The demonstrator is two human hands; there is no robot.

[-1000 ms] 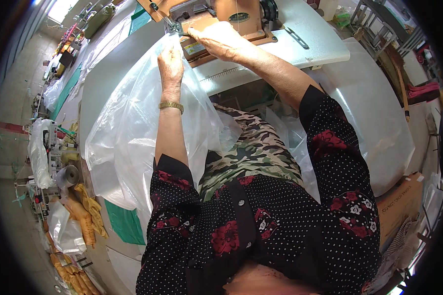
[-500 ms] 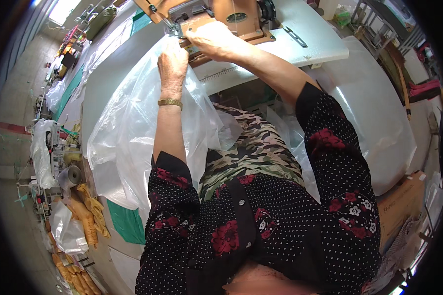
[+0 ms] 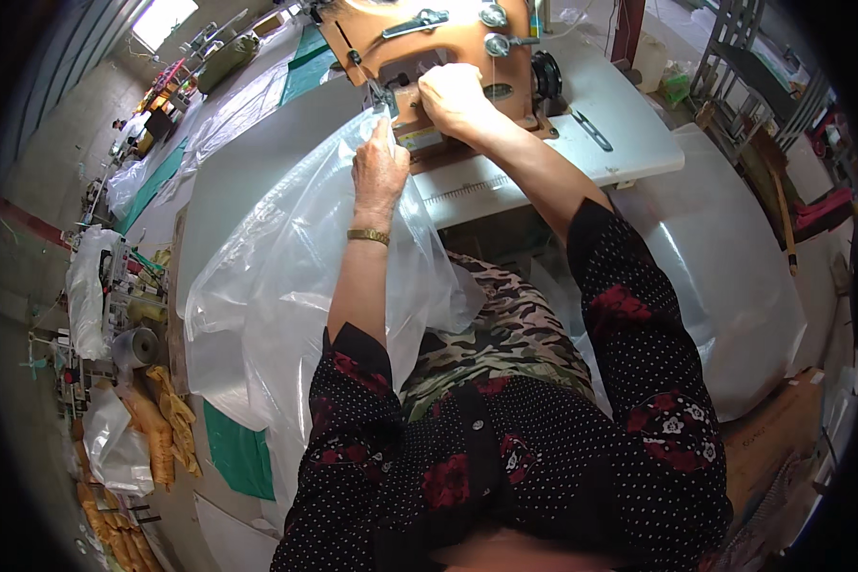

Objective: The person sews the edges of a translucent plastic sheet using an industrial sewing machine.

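A clear plastic sheet (image 3: pixel 286 248) drapes from the sewing machine over the table's left part and down in front of me. My left hand (image 3: pixel 380 176) grips its edge just in front of the presser foot (image 3: pixel 381 99), index finger stretched toward the foot and other fingers curled. Above and to the right, my right hand (image 3: pixel 456 100) is closed in front of the dark recess in the brown sewing machine (image 3: pixel 419 57). Whatever its fingers hold, if anything, is hidden.
On the white machine table (image 3: pixel 639 143), thread snips (image 3: pixel 591 131) lie right of the machine. More clear plastic (image 3: pixel 715 257) hangs at the right, above a cardboard box (image 3: pixel 772 424). Green cloth (image 3: pixel 240 448) and yellow bundles (image 3: pixel 153 429) lie at the lower left.
My right hand has risen from beside the presser foot to the machine's recess. My left hand stays by the foot, its index finger now extended. The whole view has shifted slightly.
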